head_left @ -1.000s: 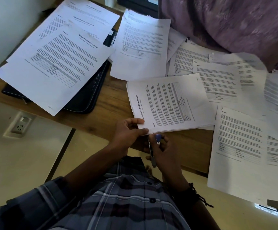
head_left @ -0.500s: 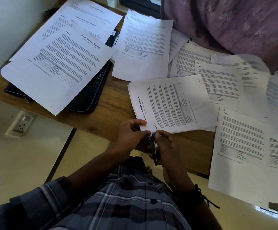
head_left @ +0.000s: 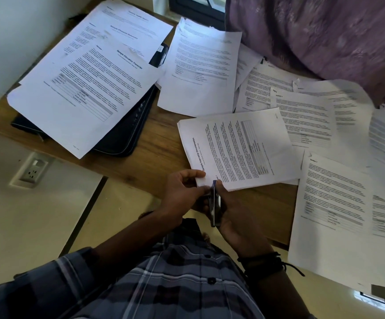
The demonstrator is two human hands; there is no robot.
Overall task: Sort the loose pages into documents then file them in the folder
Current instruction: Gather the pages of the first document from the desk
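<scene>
White document stack (head_left: 237,148), lengthwise left-right

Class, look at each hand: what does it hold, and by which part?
The left hand pinches the white printed paper stack at its near corner. The right hand holds a slim dark blue-tipped tool, perhaps a stapler, round its body.

Brown wooden worktop (head_left: 164,148) against a white wall (head_left: 14,31); mauve patterned curtain (head_left: 325,31) beside a dark window frame (head_left: 193,5); cream tiled floor (head_left: 37,226) below.
</scene>
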